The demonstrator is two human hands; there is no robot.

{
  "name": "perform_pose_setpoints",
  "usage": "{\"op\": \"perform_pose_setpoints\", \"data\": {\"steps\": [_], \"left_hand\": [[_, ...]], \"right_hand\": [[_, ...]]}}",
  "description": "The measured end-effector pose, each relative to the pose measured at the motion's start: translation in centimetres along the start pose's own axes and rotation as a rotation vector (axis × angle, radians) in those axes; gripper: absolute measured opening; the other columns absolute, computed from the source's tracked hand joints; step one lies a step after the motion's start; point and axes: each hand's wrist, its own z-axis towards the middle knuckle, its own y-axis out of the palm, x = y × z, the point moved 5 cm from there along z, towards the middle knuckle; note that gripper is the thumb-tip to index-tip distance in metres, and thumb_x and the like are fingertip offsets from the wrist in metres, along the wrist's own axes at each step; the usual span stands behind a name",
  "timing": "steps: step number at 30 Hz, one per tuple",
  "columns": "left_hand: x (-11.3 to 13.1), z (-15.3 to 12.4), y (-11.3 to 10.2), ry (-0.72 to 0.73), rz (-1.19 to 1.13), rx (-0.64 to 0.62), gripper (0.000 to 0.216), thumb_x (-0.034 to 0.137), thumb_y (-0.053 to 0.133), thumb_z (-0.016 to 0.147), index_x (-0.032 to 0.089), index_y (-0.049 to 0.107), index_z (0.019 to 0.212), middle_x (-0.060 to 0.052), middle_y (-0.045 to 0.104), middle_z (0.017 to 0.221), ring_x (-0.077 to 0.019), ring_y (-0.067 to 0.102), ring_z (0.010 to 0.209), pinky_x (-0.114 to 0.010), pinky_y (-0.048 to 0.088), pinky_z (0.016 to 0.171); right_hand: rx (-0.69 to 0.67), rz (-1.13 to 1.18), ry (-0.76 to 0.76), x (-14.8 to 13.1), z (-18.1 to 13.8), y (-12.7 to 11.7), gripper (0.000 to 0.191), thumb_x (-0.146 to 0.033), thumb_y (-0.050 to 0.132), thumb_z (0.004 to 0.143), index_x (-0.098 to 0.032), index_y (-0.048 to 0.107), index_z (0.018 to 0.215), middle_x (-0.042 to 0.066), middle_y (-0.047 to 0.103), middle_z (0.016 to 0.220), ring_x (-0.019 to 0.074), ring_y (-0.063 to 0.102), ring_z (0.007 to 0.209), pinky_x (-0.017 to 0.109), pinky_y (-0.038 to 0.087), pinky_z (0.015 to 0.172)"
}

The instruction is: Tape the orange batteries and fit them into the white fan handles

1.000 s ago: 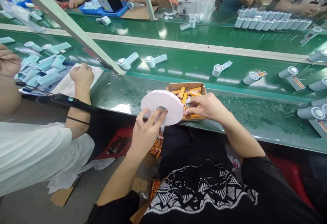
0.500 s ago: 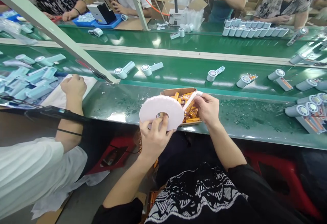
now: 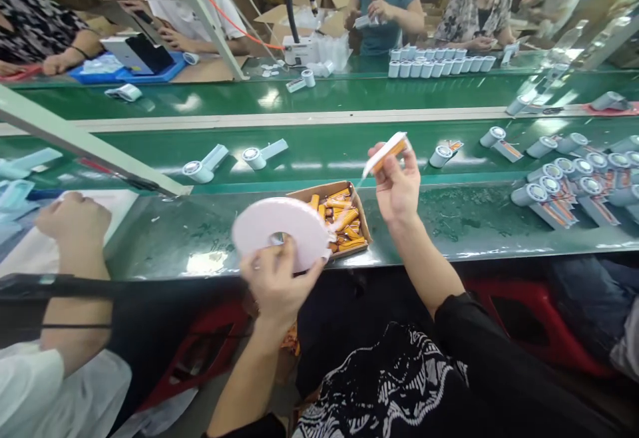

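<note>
My left hand [image 3: 277, 278] grips a large white roll of tape [image 3: 254, 225] by its core, thumb against the near edge. Raised above the bench, my right hand [image 3: 397, 182] has its fingers closed on an orange battery [image 3: 390, 157]. A white strip of tape [image 3: 394, 145] lies along the battery's upper side. From the battery, a thin translucent tail runs down toward the roll's right edge. Between my hands, partly behind the roll, is an open cardboard box [image 3: 367, 228] holding several orange batteries [image 3: 344, 215].
Light-blue handheld fan bodies [image 3: 254, 157] lie spaced along the green conveyor [image 3: 319, 152]. More fans with wires [image 3: 549, 192] are grouped at the right. At the left, a co-worker's forearm [image 3: 74, 265] rests near a metal post [image 3: 100, 142]. Other people work across the line.
My right hand has moved up and away from the roll, with the battery and tape strip now showing. My view has turned right, and the roll sits slightly lower and further left.
</note>
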Motion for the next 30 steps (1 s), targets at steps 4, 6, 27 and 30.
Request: {"op": "perform_pose_setpoints", "data": {"steps": [4,6,27,30], "left_hand": [[-10.2,-0.2,1.6,-0.323,0.094,-0.212,0.068,0.070,0.072,0.084,0.016,0.079,0.124,-0.021,0.071,0.110,-0.0456,0.061,0.116,-0.064,0.046,0.109],[-15.0,-1.6,2.4,-0.549,0.142,-0.362,0.072,0.073,0.065,0.078,0.019,0.078,0.125,-0.021,0.073,0.119,-0.0492,0.060,0.125,-0.067,0.043,0.112],[24.4,25.3,31.6,0.252,0.030,-1.057,0.042,0.026,0.068,0.099,0.012,0.077,0.137,-0.028,0.075,0.132,-0.0354,0.072,0.124,-0.045,0.056,0.104],[23.1,24.8,33.1,0.311,0.044,-1.114,0.046,0.012,0.072,0.088,0.015,0.080,0.133,-0.026,0.076,0.131,-0.0400,0.070,0.129,-0.057,0.054,0.110]], "right_hand": [[0.133,-0.043,-0.212,-4.7,3.4,-6.7,0.054,-0.046,0.088,0.088,-0.037,0.061,0.134,0.000,0.078,0.132,0.0200,0.077,0.128,0.036,0.067,0.105],[0.195,-0.078,-0.206,-6.0,2.3,-11.6,0.058,-0.043,0.095,0.082,-0.037,0.062,0.129,0.000,0.081,0.125,0.0179,0.081,0.113,0.033,0.069,0.098],[0.616,-0.394,-0.061,-9.8,-6.5,-31.5,0.064,-0.039,0.107,0.056,-0.028,0.071,0.108,0.004,0.085,0.088,0.0263,0.085,0.077,0.034,0.070,0.065],[0.547,-0.404,-0.003,-10.9,-5.7,-30.3,0.063,-0.039,0.107,0.056,-0.028,0.072,0.107,0.007,0.086,0.090,0.0297,0.085,0.077,0.040,0.072,0.066]]}}
